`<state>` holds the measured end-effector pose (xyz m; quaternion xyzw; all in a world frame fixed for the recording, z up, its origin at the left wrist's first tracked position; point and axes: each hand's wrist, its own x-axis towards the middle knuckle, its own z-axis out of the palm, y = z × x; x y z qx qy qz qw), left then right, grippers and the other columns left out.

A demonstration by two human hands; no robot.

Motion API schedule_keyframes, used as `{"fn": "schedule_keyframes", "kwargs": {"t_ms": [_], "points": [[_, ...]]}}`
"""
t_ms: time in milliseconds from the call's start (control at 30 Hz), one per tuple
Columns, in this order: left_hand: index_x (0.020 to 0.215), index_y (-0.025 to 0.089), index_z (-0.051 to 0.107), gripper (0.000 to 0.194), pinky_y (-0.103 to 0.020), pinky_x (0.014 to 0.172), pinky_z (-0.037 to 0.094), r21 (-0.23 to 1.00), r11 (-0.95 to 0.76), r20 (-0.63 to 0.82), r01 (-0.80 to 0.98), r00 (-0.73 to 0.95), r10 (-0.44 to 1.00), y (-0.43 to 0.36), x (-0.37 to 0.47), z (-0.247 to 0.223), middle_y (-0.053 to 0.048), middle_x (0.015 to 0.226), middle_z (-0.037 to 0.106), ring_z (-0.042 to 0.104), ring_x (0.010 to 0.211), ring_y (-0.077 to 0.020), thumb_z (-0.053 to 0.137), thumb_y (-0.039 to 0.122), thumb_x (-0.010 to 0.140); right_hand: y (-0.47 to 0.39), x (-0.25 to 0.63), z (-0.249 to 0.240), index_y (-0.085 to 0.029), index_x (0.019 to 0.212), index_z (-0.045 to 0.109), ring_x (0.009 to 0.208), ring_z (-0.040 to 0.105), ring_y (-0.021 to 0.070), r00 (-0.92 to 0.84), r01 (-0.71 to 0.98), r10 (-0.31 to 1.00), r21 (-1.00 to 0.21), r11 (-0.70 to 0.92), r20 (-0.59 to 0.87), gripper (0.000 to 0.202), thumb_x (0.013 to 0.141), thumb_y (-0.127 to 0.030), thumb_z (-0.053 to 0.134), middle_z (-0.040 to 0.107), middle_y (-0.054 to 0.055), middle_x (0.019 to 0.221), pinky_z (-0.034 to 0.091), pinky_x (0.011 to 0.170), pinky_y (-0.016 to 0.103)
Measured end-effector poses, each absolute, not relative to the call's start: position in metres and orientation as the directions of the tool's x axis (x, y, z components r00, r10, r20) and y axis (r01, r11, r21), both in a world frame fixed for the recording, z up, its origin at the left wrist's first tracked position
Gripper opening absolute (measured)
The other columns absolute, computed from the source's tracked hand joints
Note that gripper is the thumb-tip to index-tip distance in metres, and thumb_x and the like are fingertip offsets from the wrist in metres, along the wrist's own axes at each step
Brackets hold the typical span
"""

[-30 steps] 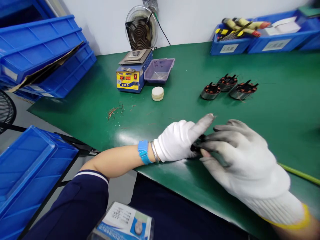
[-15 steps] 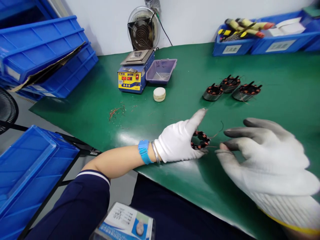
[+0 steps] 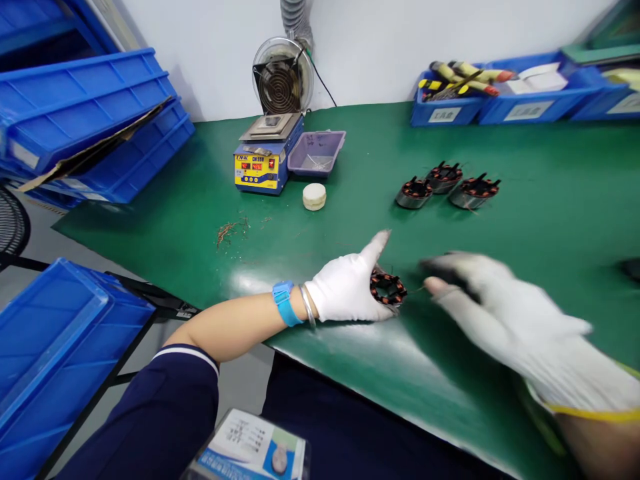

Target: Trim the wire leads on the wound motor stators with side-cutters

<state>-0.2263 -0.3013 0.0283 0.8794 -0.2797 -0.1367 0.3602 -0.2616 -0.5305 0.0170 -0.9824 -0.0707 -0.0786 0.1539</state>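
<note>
On near desk (image 3: 350, 370), left hand (image 3: 343, 290): curled around copper-wound ring (image 3: 400, 290)
Right hand (image 3: 505, 310): now narrower, at wire (image 3: 415, 291); grip unclear

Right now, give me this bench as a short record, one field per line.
left hand: gloved, curled around a copper-wound ring
right hand: gloved, blurred, at the ring's loose wire; grip unclear
wound cores: three, grouped beyond the hands
heater unit: display lit, beside purple tray
white round tub: nearer than tray
wire scraps: loose on green bench

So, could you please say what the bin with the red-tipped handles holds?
The bin holds tools with those handles; whatever lies beneath them is covered.
</note>
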Motion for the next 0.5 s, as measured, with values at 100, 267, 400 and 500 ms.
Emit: {"fn": "schedule_keyframes", "kwargs": {"t_ms": [100,267,400,500], "points": [[0.164,0.015,0.002,0.123,-0.039,0.084,0.058,0.706,-0.588,-0.056,-0.393,0.798,-0.6,-0.302,-0.225,0.029,-0.008,0.11,0.074,0.073,0.1,-0.028,0.074,0.041,0.068,-0.527,-0.253,0.013,-0.023,0.078,0.075,0.112,0.067,0.0354,0.961,0.27,0.233,-0.337,-0.902,0.147,0.035,0.088,-0.039,0.045,0.077,0.014,0.097,0.054,0.099,0.052],[0.164,0.013,0.004,0.119,-0.04,0.085,0.058,0.681,-0.602,-0.052,-0.417,0.792,-0.608,-0.301,-0.225,0.032,-0.009,0.107,0.074,0.073,0.101,-0.0296,0.074,0.039,0.071,-0.504,-0.239,0.024,-0.02,0.095,0.077,0.122,0.061,0.0379,0.981,0.161,0.108,-0.367,-0.916,0.162,0.038,0.087,-0.045,0.049,0.075,0.016,0.111,0.048,0.105,0.053],[0.163,0.011,0.007,0.117,-0.041,0.086,0.058,0.669,-0.606,-0.045,-0.43,0.791,-0.61,-0.301,-0.225,0.033,-0.011,0.109,0.074,0.073,0.101,-0.0305,0.073,0.04,0.071,-0.484,-0.235,0.041,-0.025,0.1,0.076,0.093,0.072,0.0271,0.99,-0.06,0.016,-0.512,-0.857,-0.141,0.036,0.087,-0.048,0.052,0.078,0.006,0.103,0.055,0.082,0.04],[0.163,0.013,0.009,0.119,-0.038,0.083,0.058,0.655,-0.611,-0.032,-0.444,0.792,-0.61,-0.301,-0.225,0.032,-0.009,0.109,0.074,0.073,0.097,-0.0282,0.073,0.043,0.068,-0.491,-0.237,0.051,-0.026,0.094,0.076,0.087,0.072,0.0282,0.942,-0.279,-0.16,-0.424,-0.862,-0.296,0.036,0.087,-0.052,0.052,0.078,0.004,0.094,0.052,0.074,0.04]]}}
